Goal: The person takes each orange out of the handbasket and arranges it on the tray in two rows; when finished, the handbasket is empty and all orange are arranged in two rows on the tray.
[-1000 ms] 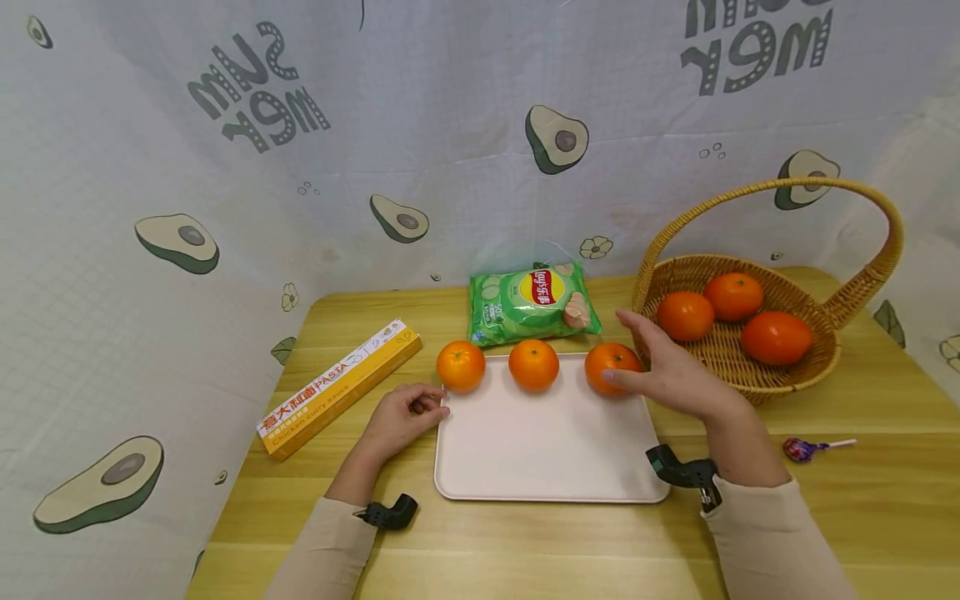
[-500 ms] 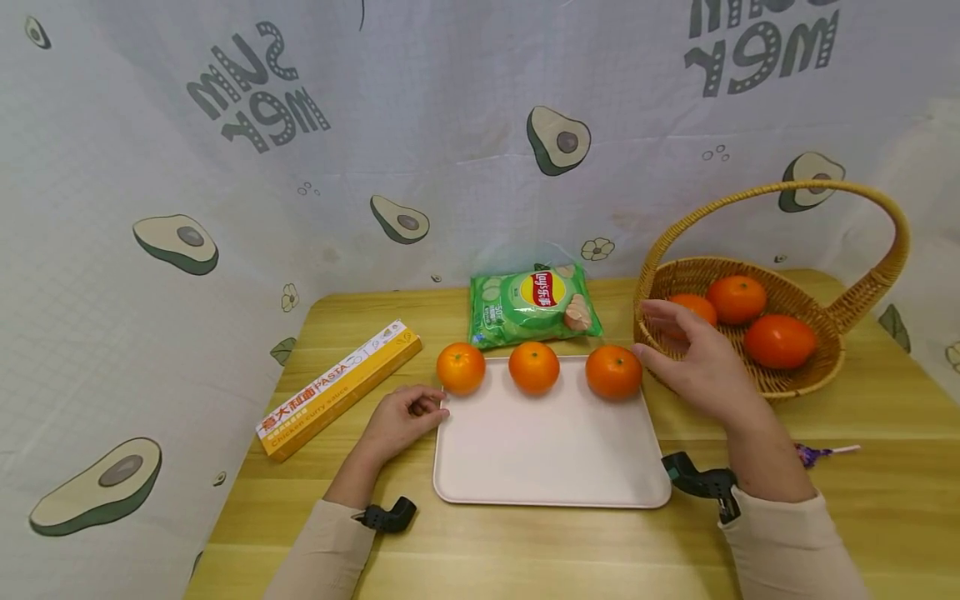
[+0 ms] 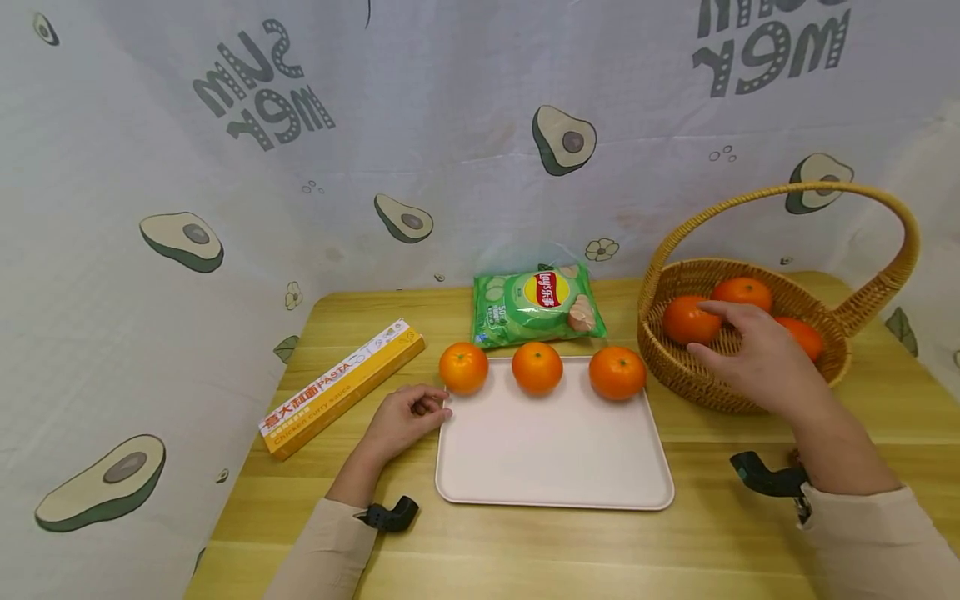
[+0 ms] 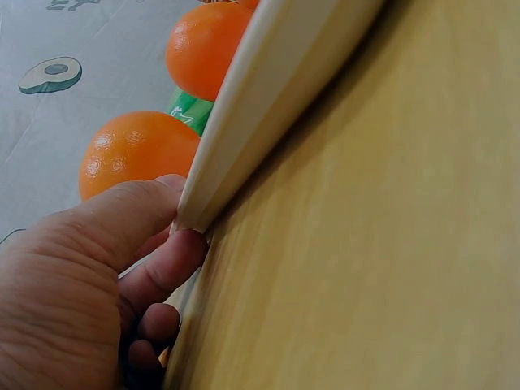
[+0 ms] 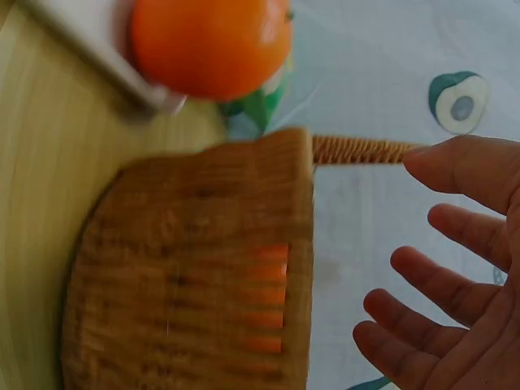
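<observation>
At the left rim of a pale tray (image 3: pixel 555 454), my left hand (image 3: pixel 405 422) pinches the edge between thumb and index finger. Three oranges stand in a row along the tray's far side: a left orange (image 3: pixel 462 368), a middle orange (image 3: pixel 537 368) and a right orange (image 3: pixel 617 373). Over the front of a wicker basket (image 3: pixel 701 385) hovers my right hand (image 3: pixel 772 358), fingers spread and holding nothing. In the basket lie three orange-red fruits; the left fruit (image 3: pixel 686 320) is nearest my fingertips, and my hand partly covers the right fruit (image 3: pixel 802 335).
A green chip bag (image 3: pixel 538 305) lies behind the tray against the printed curtain. To the left, a yellow pasta box (image 3: pixel 342 388) lies at a slant on the wooden table (image 3: pixel 525 550). The basket's tall handle (image 3: pixel 780 192) arches above the fruits.
My right hand has let go of the right orange, leaving it on the tray, and has moved right to above the basket. My left hand stays at the tray's edge.
</observation>
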Demonstrator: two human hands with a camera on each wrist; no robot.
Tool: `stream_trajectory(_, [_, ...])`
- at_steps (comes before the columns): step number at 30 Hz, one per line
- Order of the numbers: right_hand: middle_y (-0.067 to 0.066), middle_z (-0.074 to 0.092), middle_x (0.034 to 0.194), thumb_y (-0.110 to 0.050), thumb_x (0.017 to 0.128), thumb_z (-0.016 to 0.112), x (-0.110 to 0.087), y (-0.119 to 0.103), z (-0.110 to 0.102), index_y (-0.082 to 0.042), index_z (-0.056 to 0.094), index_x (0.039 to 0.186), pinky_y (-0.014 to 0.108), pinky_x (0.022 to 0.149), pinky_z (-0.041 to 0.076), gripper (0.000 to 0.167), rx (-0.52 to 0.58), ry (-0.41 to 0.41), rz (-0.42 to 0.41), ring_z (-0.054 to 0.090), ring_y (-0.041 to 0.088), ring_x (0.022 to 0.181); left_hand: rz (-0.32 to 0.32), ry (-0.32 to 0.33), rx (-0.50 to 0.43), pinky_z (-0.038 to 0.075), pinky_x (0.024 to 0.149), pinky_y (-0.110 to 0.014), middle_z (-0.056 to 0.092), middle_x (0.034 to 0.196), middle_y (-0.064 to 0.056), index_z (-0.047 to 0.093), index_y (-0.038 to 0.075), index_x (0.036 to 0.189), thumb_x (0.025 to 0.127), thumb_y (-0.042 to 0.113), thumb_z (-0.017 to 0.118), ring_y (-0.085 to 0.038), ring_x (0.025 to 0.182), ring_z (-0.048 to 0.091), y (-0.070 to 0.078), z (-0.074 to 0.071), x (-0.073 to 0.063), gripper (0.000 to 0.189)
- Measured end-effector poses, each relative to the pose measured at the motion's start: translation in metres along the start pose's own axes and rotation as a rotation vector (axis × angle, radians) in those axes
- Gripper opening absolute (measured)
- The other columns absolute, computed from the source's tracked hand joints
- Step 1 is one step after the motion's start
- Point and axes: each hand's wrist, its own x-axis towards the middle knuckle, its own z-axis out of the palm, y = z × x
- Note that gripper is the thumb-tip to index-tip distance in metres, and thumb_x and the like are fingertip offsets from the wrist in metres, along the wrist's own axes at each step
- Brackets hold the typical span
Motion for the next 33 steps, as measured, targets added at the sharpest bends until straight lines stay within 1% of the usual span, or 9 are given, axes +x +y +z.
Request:
stream_trajectory(3, [0.039, 0.038, 0.147, -0.034, 0.093, 0.074, 0.002, 0.011, -0.006, 0.002, 0.043, 0.149, 0.077, 0.101, 0.032, 0.073, -0.050, -0.006, -0.038, 0.037, 0.060, 0.132, -0.001, 0.002, 0.004, 0.050, 0.073, -0.023, 0.070, 0.085, 0.007, 0.077, 0.020, 0.105, 0.087, 0.025, 0.082, -0.012, 0.080, 0.059, -0.001, 0.000, 0.000, 0.019])
stream_trajectory(5, [0.039, 0.040, 0.144, -0.034, 0.092, 0.075, 0.003, 0.019, -0.009, 0.003, 0.044, 0.147, 0.077, 0.099, 0.034, 0.073, -0.093, -0.006, -0.053, 0.040, 0.058, 0.128, -0.003, 0.005, 0.008, 0.050, 0.073, -0.023, 0.069, 0.084, 0.007, 0.077, 0.020, 0.105, 0.087, 0.025, 0.082, -0.013, 0.080, 0.060, 0.000, 0.000, 0.000, 0.019])
stream_trajectory(8, [0.039, 0.040, 0.141, -0.037, 0.091, 0.077, 0.005, 0.030, -0.013, 0.006, 0.045, 0.144, 0.077, 0.098, 0.035, 0.076, -0.150, -0.004, -0.059, 0.040, 0.057, 0.125, -0.004, 0.008, 0.011, 0.050, 0.073, -0.023, 0.069, 0.084, 0.007, 0.077, 0.020, 0.104, 0.087, 0.024, 0.082, -0.013, 0.080, 0.060, 0.000, 0.000, 0.000, 0.019])
stream_trajectory(10, [0.041, 0.039, 0.141, -0.040, 0.090, 0.077, 0.005, 0.036, -0.016, 0.007, 0.044, 0.144, 0.078, 0.098, 0.034, 0.079, -0.178, -0.006, -0.054, 0.038, 0.058, 0.125, -0.004, 0.008, 0.013, 0.050, 0.073, -0.023, 0.070, 0.084, 0.007, 0.077, 0.020, 0.105, 0.086, 0.024, 0.082, -0.013, 0.080, 0.060, 0.000, 0.000, 0.000, 0.019])
stream_trajectory(14, [0.045, 0.037, 0.140, -0.039, 0.086, 0.081, 0.006, 0.048, -0.020, 0.012, 0.042, 0.143, 0.079, 0.100, 0.031, 0.086, -0.210, -0.007, -0.047, 0.034, 0.062, 0.127, 0.004, 0.006, 0.016, 0.050, 0.073, -0.023, 0.070, 0.085, 0.007, 0.077, 0.020, 0.105, 0.087, 0.025, 0.082, -0.011, 0.080, 0.060, -0.001, 0.001, 0.001, 0.019])
stream_trajectory(20, [0.047, 0.040, 0.136, -0.039, 0.084, 0.083, 0.008, 0.062, -0.028, 0.017, 0.043, 0.139, 0.079, 0.100, 0.032, 0.088, -0.278, -0.013, -0.070, 0.035, 0.063, 0.123, 0.004, 0.007, 0.015, 0.050, 0.073, -0.023, 0.069, 0.086, 0.007, 0.077, 0.021, 0.105, 0.087, 0.026, 0.082, -0.013, 0.081, 0.060, -0.002, 0.002, 0.002, 0.019])
stream_trajectory(24, [0.048, 0.041, 0.135, -0.039, 0.084, 0.083, 0.011, 0.071, -0.033, 0.017, 0.043, 0.138, 0.079, 0.099, 0.033, 0.089, -0.298, -0.035, -0.076, 0.036, 0.063, 0.122, 0.000, 0.009, 0.013, 0.049, 0.073, -0.023, 0.069, 0.085, 0.007, 0.077, 0.021, 0.104, 0.087, 0.025, 0.082, -0.014, 0.081, 0.060, -0.002, 0.001, 0.001, 0.019])
stream_trajectory(29, [0.048, 0.039, 0.137, -0.040, 0.084, 0.083, 0.015, 0.081, -0.037, 0.017, 0.041, 0.139, 0.079, 0.100, 0.031, 0.090, -0.300, -0.088, -0.071, 0.033, 0.064, 0.124, -0.001, 0.010, 0.012, 0.049, 0.073, -0.023, 0.069, 0.085, 0.007, 0.077, 0.021, 0.105, 0.087, 0.025, 0.082, -0.014, 0.081, 0.060, -0.001, 0.001, 0.000, 0.019])
stream_trajectory(33, [0.048, 0.040, 0.135, -0.038, 0.082, 0.085, 0.017, 0.089, -0.038, 0.016, 0.045, 0.137, 0.078, 0.098, 0.031, 0.087, -0.313, -0.104, -0.089, 0.035, 0.063, 0.122, -0.001, 0.009, 0.014, 0.050, 0.073, -0.023, 0.069, 0.085, 0.007, 0.077, 0.020, 0.105, 0.087, 0.024, 0.082, -0.014, 0.081, 0.060, -0.001, 0.001, 0.000, 0.019])
